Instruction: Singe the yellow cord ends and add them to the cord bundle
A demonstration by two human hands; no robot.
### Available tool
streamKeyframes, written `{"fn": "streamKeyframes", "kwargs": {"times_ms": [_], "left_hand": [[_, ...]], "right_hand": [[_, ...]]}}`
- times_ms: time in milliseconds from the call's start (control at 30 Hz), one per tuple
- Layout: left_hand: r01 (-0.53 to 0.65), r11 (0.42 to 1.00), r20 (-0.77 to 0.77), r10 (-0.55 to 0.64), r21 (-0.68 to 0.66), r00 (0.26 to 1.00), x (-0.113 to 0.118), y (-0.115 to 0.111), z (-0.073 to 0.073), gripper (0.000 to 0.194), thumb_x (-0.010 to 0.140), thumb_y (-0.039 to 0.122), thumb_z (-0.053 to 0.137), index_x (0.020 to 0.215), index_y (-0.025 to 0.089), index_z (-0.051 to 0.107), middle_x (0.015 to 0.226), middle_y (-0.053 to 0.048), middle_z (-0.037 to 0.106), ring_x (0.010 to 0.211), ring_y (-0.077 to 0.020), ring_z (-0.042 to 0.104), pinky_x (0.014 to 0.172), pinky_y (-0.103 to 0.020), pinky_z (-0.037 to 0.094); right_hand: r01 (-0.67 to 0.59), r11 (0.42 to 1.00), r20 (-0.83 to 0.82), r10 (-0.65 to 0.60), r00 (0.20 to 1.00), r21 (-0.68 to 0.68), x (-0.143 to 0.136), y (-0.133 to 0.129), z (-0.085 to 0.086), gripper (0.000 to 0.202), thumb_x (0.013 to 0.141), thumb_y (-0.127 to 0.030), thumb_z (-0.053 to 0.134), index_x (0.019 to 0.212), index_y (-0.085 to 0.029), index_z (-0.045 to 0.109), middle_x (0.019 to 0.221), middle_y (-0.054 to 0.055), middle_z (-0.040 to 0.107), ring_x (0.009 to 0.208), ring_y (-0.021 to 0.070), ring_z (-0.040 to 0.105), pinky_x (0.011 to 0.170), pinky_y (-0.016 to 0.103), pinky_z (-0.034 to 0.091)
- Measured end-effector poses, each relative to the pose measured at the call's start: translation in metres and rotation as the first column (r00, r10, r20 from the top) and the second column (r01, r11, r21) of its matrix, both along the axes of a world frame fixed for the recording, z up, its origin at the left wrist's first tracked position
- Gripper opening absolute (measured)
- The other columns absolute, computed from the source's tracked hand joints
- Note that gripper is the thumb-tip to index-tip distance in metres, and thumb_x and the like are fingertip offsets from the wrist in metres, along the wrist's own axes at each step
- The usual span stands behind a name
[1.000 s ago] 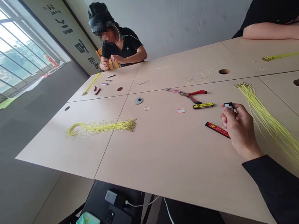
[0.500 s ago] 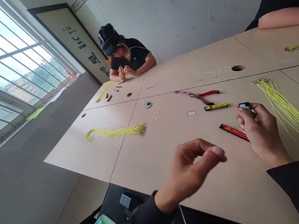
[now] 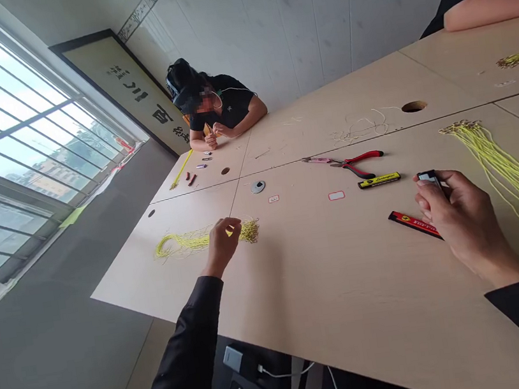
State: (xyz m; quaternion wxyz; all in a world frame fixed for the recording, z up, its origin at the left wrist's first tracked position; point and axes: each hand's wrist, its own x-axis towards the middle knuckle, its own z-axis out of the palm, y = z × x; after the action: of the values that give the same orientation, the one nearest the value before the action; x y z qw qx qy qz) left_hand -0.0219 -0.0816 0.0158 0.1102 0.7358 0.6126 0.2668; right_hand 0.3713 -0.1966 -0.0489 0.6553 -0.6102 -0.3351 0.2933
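Note:
My left hand is over the left bundle of thin yellow cords, near its end with small metal fittings. Thumb and fingertips curl together in a pinch; whatever may be between them is too small to make out. In my right hand is a dark lighter with a metal top, gripped upright between thumb and fingers. Just left of that hand lies a narrow red case, partly covered by it. Farther back are a yellow case and red-handled pliers.
A second bundle of yellow cords lies at the right. Pink-handled tweezers or cutters touch the pliers. Loose pale threads lie near a table hole. A co-worker sits at the far side; another person's arm rests at upper right.
My left hand has moved left and away from me, from mid-table to the yellow cord bundle. My right hand keeps the lighter in nearly the same place. The view has shifted slightly.

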Motion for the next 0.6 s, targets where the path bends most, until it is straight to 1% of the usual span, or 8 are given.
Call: {"fn": "streamKeyframes", "kwargs": {"times_ms": [133, 267, 367, 433, 533, 600], "left_hand": [[0.106, 0.994, -0.138, -0.106, -0.006, 0.985, 0.001, -0.006, -0.011, 0.011, 0.084, 0.019, 0.058, 0.082, 0.019, 0.068, 0.088, -0.006, 0.068, 0.079, -0.0185, 0.061, 0.077, -0.034, 0.050], [0.139, 0.990, -0.191, -0.139, -0.016, 0.972, 0.001, -0.006, -0.018, 0.012, 0.086, 0.017, 0.056, 0.084, 0.019, 0.067, 0.090, -0.007, 0.066, 0.087, -0.0208, 0.060, 0.082, -0.037, 0.050], [0.161, 0.987, -0.207, -0.162, -0.020, 0.965, 0.001, 0.000, -0.019, 0.015, 0.088, 0.016, 0.054, 0.090, 0.020, 0.068, 0.092, -0.007, 0.065, 0.090, -0.0218, 0.060, 0.084, -0.038, 0.049], [0.176, 0.984, -0.236, -0.180, -0.039, 0.955, 0.002, 0.004, -0.020, 0.016, 0.088, 0.017, 0.055, 0.092, 0.021, 0.070, 0.094, -0.007, 0.064, 0.094, -0.0229, 0.060, 0.086, -0.039, 0.048], [0.194, 0.977, -0.282, -0.212, -0.089, 0.936, 0.004, 0.009, -0.019, 0.012, 0.086, 0.018, 0.059, 0.089, 0.021, 0.071, 0.095, -0.007, 0.064, 0.098, -0.0249, 0.059, 0.089, -0.041, 0.047], [0.208, 0.973, -0.297, -0.230, -0.104, 0.927, 0.004, 0.011, -0.018, 0.012, 0.087, 0.018, 0.059, 0.085, 0.021, 0.070, 0.095, -0.008, 0.065, 0.099, -0.0255, 0.059, 0.090, -0.042, 0.046]], "right_hand": [[0.004, 1.000, 0.005, -0.004, 1.000, -0.021, -0.001, 0.000, 0.000, 0.027, 0.085, -0.045, 0.068, 0.100, -0.022, 0.063, 0.065, -0.003, 0.048, 0.053, 0.0102, 0.041, 0.041, 0.018, 0.035], [0.010, 0.999, 0.019, -0.010, 1.000, -0.036, -0.002, 0.001, 0.001, 0.027, 0.084, -0.044, 0.068, 0.099, -0.022, 0.063, 0.065, -0.002, 0.048, 0.053, 0.0103, 0.042, 0.041, 0.019, 0.035], [0.012, 0.999, 0.030, -0.011, 0.999, -0.045, -0.002, 0.001, 0.002, 0.027, 0.084, -0.045, 0.069, 0.097, -0.022, 0.063, 0.063, -0.002, 0.047, 0.052, 0.0104, 0.041, 0.040, 0.019, 0.034], [0.011, 0.999, 0.027, -0.010, 1.000, -0.044, -0.002, 0.001, 0.002, 0.026, 0.084, -0.044, 0.068, 0.097, -0.022, 0.063, 0.062, -0.003, 0.047, 0.052, 0.0104, 0.041, 0.040, 0.019, 0.034], [0.002, 0.999, 0.029, 0.000, 1.000, -0.038, -0.002, 0.000, 0.002, 0.027, 0.084, -0.045, 0.068, 0.097, -0.022, 0.063, 0.062, -0.003, 0.047, 0.052, 0.0103, 0.041, 0.041, 0.019, 0.035], [0.025, 0.999, 0.071, -0.022, 0.997, -0.041, -0.002, 0.000, 0.003, 0.028, 0.083, -0.046, 0.068, 0.096, -0.022, 0.063, 0.061, -0.003, 0.048, 0.050, 0.0102, 0.042, 0.040, 0.020, 0.035]]}}
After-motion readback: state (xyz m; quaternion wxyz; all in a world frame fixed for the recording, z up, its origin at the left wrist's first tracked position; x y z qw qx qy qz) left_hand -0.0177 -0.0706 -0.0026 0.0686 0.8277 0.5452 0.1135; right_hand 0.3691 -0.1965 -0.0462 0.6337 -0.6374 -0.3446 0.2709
